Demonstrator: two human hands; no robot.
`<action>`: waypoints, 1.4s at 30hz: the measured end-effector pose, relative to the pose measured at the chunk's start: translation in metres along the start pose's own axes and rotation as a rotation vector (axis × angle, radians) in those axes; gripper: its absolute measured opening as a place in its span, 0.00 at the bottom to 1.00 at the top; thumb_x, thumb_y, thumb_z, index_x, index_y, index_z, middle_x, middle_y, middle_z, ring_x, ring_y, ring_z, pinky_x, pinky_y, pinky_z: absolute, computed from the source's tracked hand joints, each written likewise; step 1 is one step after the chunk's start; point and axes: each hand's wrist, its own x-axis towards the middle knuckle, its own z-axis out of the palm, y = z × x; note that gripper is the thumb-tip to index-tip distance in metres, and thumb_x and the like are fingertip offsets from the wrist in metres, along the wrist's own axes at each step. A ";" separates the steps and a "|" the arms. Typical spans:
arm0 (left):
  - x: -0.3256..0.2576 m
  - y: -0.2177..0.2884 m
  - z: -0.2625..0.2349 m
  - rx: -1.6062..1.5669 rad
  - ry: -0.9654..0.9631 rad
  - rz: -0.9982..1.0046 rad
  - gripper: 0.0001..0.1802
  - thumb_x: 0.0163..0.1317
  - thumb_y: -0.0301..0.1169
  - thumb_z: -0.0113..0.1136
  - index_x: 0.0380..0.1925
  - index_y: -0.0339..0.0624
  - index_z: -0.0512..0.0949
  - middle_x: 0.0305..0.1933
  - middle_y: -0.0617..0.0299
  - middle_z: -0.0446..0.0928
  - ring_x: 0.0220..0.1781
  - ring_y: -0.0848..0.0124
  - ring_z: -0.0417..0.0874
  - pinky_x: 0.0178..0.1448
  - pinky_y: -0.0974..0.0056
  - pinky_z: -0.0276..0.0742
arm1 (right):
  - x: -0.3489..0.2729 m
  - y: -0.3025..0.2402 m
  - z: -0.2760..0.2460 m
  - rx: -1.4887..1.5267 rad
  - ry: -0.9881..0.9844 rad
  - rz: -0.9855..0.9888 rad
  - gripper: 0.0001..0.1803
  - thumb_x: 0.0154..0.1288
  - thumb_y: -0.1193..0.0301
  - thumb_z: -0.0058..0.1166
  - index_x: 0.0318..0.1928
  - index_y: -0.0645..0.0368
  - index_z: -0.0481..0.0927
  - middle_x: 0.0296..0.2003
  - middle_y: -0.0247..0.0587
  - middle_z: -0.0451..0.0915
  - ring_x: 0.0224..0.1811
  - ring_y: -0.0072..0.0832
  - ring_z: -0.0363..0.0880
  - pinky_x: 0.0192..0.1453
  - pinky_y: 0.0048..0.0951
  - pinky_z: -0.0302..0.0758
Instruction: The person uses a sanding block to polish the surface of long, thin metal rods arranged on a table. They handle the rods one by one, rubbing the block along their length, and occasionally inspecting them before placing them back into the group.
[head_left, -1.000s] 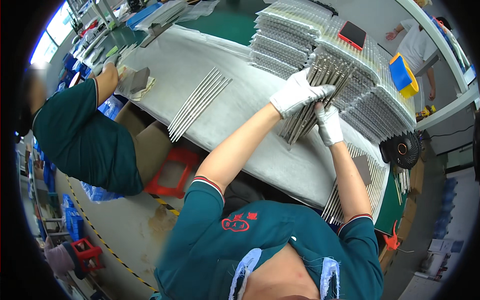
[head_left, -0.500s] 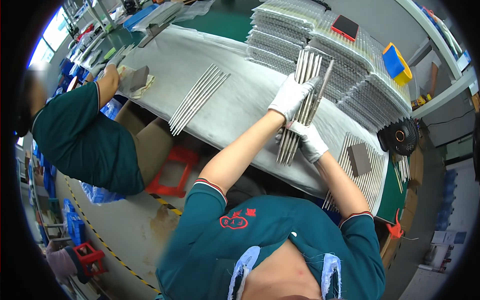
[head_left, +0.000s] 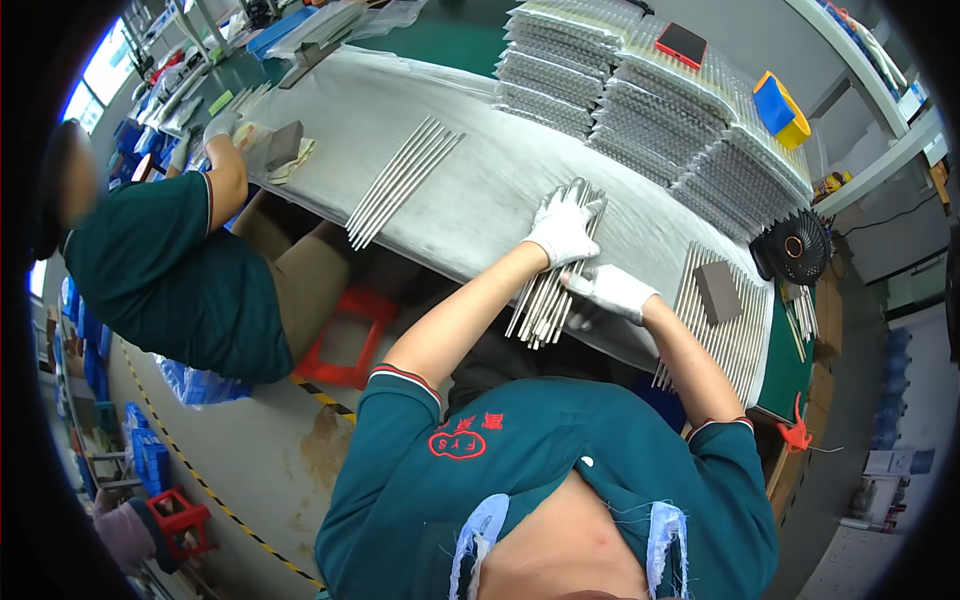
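Note:
A bundle of thin silvery metal rods [head_left: 541, 312] lies slanted on the cloth-covered table, its lower ends by the front edge. My left hand [head_left: 563, 228], in a white glove, presses over the upper part, fingers curled across the rods. My right hand [head_left: 612, 290], gloved too, grips the bundle's right side lower down; its thumb rests on the rods and its other fingers are partly hidden and blurred. To the left lies a group of several similar rods [head_left: 405, 182]. On the right, a row of rods [head_left: 735, 335] lies side by side under a grey block [head_left: 717, 292].
Bubble-wrap sheets [head_left: 650, 115] are stacked at the back, with a red-edged black device [head_left: 681, 45] and a yellow-and-blue tape roll [head_left: 781, 108] on top. A black fan [head_left: 793, 246] stands right. A co-worker [head_left: 175, 270] sits left near another grey block [head_left: 284, 145].
The rod bundle, upright between both hands before, has come down and now lies on the table. My left hand has moved down and slightly left, over the top of it.

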 end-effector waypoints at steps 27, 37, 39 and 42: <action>-0.063 -0.069 -0.025 0.080 0.388 -0.201 0.22 0.70 0.46 0.53 0.57 0.49 0.79 0.58 0.55 0.81 0.53 0.52 0.84 0.56 0.52 0.80 | 0.049 0.007 0.006 -1.178 0.339 -0.871 0.36 0.72 0.45 0.45 0.69 0.57 0.72 0.74 0.55 0.61 0.78 0.51 0.55 0.80 0.55 0.50; -0.056 -0.011 -0.016 -0.003 0.251 -0.221 0.25 0.70 0.47 0.53 0.59 0.44 0.77 0.63 0.51 0.77 0.53 0.49 0.84 0.56 0.51 0.81 | -0.023 0.048 -0.028 -1.112 0.321 -0.612 0.37 0.66 0.49 0.54 0.69 0.58 0.71 0.75 0.55 0.58 0.78 0.51 0.54 0.81 0.56 0.45; -0.057 -0.008 -0.019 -0.022 0.209 -0.213 0.25 0.70 0.47 0.53 0.59 0.45 0.77 0.63 0.51 0.77 0.53 0.50 0.84 0.55 0.51 0.81 | -0.025 0.049 -0.026 -1.110 0.337 -0.584 0.37 0.65 0.51 0.56 0.69 0.58 0.71 0.75 0.55 0.58 0.78 0.51 0.53 0.81 0.56 0.43; -0.065 -0.020 -0.017 -0.084 0.257 -0.140 0.23 0.69 0.44 0.55 0.58 0.47 0.78 0.60 0.51 0.79 0.52 0.51 0.84 0.55 0.51 0.81 | -0.022 0.052 -0.024 -1.084 0.351 -0.589 0.37 0.64 0.52 0.57 0.69 0.57 0.71 0.75 0.55 0.58 0.78 0.51 0.52 0.81 0.56 0.43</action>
